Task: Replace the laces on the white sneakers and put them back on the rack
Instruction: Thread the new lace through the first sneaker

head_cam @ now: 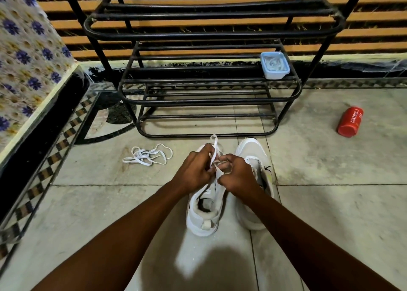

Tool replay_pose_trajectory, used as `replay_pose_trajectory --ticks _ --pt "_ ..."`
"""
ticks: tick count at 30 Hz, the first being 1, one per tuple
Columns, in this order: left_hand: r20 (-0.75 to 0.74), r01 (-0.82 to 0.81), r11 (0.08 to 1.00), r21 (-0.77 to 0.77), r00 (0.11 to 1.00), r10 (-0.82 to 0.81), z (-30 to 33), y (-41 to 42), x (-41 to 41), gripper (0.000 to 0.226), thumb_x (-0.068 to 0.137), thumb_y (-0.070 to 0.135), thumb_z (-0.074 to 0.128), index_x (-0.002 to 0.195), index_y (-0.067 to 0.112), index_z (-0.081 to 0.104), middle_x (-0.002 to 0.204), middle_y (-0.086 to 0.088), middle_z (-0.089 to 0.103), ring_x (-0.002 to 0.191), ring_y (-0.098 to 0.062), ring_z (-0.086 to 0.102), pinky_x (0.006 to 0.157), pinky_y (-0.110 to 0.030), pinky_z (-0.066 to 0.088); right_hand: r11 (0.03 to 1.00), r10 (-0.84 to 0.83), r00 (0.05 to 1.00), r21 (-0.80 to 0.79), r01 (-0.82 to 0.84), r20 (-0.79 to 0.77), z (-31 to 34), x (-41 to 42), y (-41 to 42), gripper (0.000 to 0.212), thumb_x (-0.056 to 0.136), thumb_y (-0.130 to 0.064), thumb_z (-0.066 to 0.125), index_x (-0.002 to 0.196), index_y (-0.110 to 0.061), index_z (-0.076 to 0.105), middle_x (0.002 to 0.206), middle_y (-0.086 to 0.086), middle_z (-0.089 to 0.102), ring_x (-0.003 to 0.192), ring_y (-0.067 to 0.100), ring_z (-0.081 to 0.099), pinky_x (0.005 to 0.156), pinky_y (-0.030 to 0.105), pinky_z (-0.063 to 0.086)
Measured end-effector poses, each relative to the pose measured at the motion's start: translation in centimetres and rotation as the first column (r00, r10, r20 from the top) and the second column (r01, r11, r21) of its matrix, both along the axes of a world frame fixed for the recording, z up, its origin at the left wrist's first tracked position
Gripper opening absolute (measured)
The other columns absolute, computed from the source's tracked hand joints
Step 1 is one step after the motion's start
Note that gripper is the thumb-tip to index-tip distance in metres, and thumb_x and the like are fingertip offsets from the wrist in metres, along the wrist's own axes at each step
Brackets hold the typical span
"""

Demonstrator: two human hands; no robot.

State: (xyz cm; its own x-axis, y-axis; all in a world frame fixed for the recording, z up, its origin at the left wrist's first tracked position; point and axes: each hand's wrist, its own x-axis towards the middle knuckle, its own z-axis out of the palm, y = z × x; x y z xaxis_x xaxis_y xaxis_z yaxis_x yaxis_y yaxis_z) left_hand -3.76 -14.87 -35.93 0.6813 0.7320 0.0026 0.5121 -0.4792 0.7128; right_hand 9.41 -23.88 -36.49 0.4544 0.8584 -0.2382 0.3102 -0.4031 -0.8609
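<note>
Left hand (195, 172) and right hand (236, 176), fingers curled, both pinching white lace (214, 150) over left sneaker (206, 211) on floor.

The red can (350, 121) lying on its side on the floor tiles (330, 158) carries the one readable word, "CINTHOL", in white capitals running along its length. A second, smaller line of white print beside that word is too small to read, and the dark marks on the right sneaker (255, 158) and on the tongue of the left sneaker (206, 205) cannot be made out as letters
</note>
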Motion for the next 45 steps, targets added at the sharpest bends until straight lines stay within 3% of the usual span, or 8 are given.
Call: replay_pose_trajectory --ticks 3,10,18,26,34,38,42,45 --pt "0.039 -0.131 0.983 -0.126 0.99 0.137 -0.1 0.2 -0.1 0.041 0.081 0.003 0.074 0.1 0.026 0.047 0.066 0.008 0.067 0.054 -0.005 0.056 0.055 -0.021 0.045 1.0 -0.004 0.999 -0.014 0.003 -0.039 -0.4 0.3 0.1 0.055 0.061 -0.004 0.073 0.112 -0.023 0.065 0.09 -0.006 0.074 0.087 0.022 0.072 0.069 0.034 0.055" --pt "0.04 -0.251 0.949 -0.189 0.964 0.263 -1.0 -0.1 0.1 0.044 0.076 0.011 0.077 0.092 0.033 0.042 0.068 0.006 0.071 0.067 -0.014 0.066 0.066 -0.041 0.057 0.998 -0.056 0.998 -0.033 0.056 0.019 -1.1 -0.1 1.3 0.022 0.084 -0.026 0.051 0.095 -0.024 0.071 0.092 0.001 0.073 0.09 0.028 0.072 0.08 0.05 0.061" --pt "0.149 -0.326 0.91 -0.258 0.917 0.37 -1.3 -1.5 0.2 0.03 0.081 -0.002 0.069 0.082 0.02 0.051 0.073 -0.003 0.074 0.07 -0.035 0.07 0.054 -0.029 0.054 0.994 0.094 0.913 -0.084 -0.066 0.396 -0.6 -0.3 2.4 0.021 0.078 -0.008 0.053 0.086 -0.022 0.066 0.089 0.009 0.068 0.083 0.031 0.065 0.078 0.035 0.055" --pt "0.135 -0.369 0.913 -0.171 0.91 0.393 -2.3 -2.3 -0.1 0.039 0.079 0.009 0.075 0.093 0.031 0.047 0.07 0.005 0.071 0.069 -0.015 0.068 0.071 -0.036 0.056 0.975 0.198 0.86 -0.181 -0.126 0.471 -0.2 0.2 3.0 0.018 0.076 -0.014 0.054 0.075 -0.031 0.059 0.083 0.003 0.068 0.082 0.028 0.066 0.075 0.031 0.052" --pt "0.162 -0.397 0.879 -0.263 0.88 0.446 -1.6 -2.3 0.1 0.051 0.083 -0.002 0.074 0.11 0.029 0.044 0.072 -0.009 0.072 0.059 -0.022 0.065 0.049 -0.022 0.05 0.943 0.331 0.76 -0.221 -0.248 0.56 -0.2 0.6 2.8 0.016 0.086 -0.01 0.057 0.09 -0.017 0.07 0.092 0.015 0.068 0.088 0.04 0.065 0.074 0.032 0.05" --pt "0.134 -0.337 0.93 -0.146 0.925 0.356 -2.1 -2.3 0.0 0.042 0.08 -0.001 0.069 0.107 0.024 0.048 0.089 0.0 0.068 0.081 -0.02 0.065 0.07 -0.032 0.053 0.922 0.387 0.739 -0.245 -0.3 0.551 0.0 0.7 2.7 0.013 0.083 -0.006 0.053 0.082 -0.014 0.064 0.083 0.016 0.059 0.081 0.041 0.062 0.072 0.037 0.05" --pt "0.039 -0.361 0.931 0.059 0.933 0.359 -2.9 -2.7 -0.3 0.046 0.075 0.008 0.076 0.116 0.015 0.054 0.11 0.002 0.04 0.107 -0.02 0.035 0.089 -0.031 0.036 0.913 0.408 0.764 -0.227 -0.339 0.499 -0.7 1.4 2.6 0.01 0.07 -0.026 0.037 0.061 -0.025 0.039 0.071 0.008 0.041 0.064 0.033 0.043 0.065 0.029 0.033" --pt "-0.015 -0.369 0.925 0.095 0.928 0.372 -3.3 -2.8 -0.2 0.039 0.075 0.013 0.078 0.11 0.01 0.061 0.105 -0.003 0.053 0.106 -0.023 0.039 0.089 -0.033 0.032 0.924 0.378 0.727 -0.187 -0.333 0.573 -1.6 1.8 2.8 0.019 0.069 -0.037 0.028 0.065 -0.026 0.044 0.071 0.007 0.045 0.065 0.03 0.04 0.066 0.029 0.03"
